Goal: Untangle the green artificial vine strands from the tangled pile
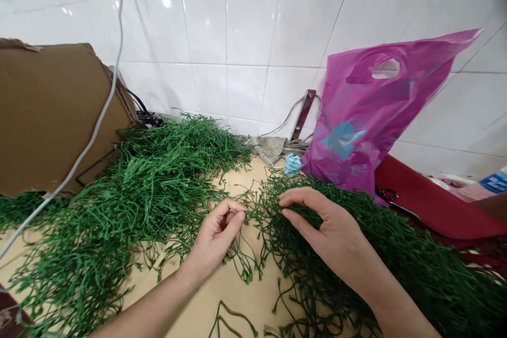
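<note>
My left hand (216, 237) and my right hand (328, 229) are held close together over a tan tabletop (233, 296). Each pinches thin green strands of artificial foliage between thumb and fingers. The strands run between the fingertips of both hands. A large tangled pile of the green plastic sprigs (158, 179) spreads to the left of my left hand. A second pile (400, 259) lies under and to the right of my right hand. A few loose sprigs (233, 319) lie apart near the front edge.
A brown cardboard sheet (51, 116) leans at the left, crossed by a white cable (99, 116). White tiles form the back wall (245, 26). A pink plastic bag (364, 111) stands behind the right pile, beside a small blue-and-white cup (293, 165) and a red cloth (435, 203).
</note>
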Tool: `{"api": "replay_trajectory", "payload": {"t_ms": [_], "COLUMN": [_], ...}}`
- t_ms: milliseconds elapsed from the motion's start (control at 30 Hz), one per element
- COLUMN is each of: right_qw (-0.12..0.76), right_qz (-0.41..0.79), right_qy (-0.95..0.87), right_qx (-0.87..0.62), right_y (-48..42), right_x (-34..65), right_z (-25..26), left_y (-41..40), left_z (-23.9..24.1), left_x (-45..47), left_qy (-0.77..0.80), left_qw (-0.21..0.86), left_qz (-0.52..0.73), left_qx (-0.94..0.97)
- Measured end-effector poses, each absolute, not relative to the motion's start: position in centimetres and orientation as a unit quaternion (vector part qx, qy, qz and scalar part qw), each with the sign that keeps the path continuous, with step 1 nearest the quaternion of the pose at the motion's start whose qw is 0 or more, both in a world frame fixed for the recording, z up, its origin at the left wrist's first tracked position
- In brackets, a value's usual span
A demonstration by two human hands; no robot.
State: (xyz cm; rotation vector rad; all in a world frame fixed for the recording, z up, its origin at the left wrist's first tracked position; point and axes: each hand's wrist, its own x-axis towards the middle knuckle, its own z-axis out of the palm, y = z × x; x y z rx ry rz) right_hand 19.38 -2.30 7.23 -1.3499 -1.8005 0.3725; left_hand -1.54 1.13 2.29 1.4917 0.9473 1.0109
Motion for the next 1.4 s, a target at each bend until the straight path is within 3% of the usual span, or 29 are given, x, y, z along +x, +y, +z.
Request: {"api": "replay_trajectory", "payload": {"t_ms": [200, 400, 533, 667, 800, 1200, 1400], "right_qw": [0.350, 0.297, 0.310, 0.403, 0.453, 0.492, 0.491], "right_qz": [0.062, -0.080, -0.125, 0.078, 0.252, 0.302, 0.391], "right_qy": [-0.801, -0.830, -0.822, -0.774, -0.684, -0.618, -0.578], "right_qx": [-0.481, -0.465, -0.461, -0.482, -0.513, -0.533, -0.522], "right_y": [-2.9, -2.7, -2.6, -2.4, -2.1, -1.9, -1.9], "right_x": [17.2, 16.2, 16.3, 16.6, 16.6, 16.7, 17.3], "right_z": [6.3, 4.8, 4.9, 5.0, 4.8, 4.7, 5.1], "left_y": [0.9, 0.5, 0.5, 0.6, 0.7, 0.9, 0.9], "left_z": [2.1, 2.0, 2.2, 2.4, 2.2, 1.4, 2.0], "left_x": [-1.2, -0.7, -0.7, -1.0, -1.2, -1.3, -1.2], "left_qy": [0.362, 0.382, 0.357, 0.320, 0.319, 0.306, 0.324], "left_qw": [0.497, 0.571, 0.609, 0.647, 0.659, 0.718, 0.702], "left_qz": [0.424, 0.408, 0.390, 0.343, 0.379, 0.394, 0.395], "left_qx": [0.665, 0.602, 0.591, 0.601, 0.566, 0.486, 0.496]}}
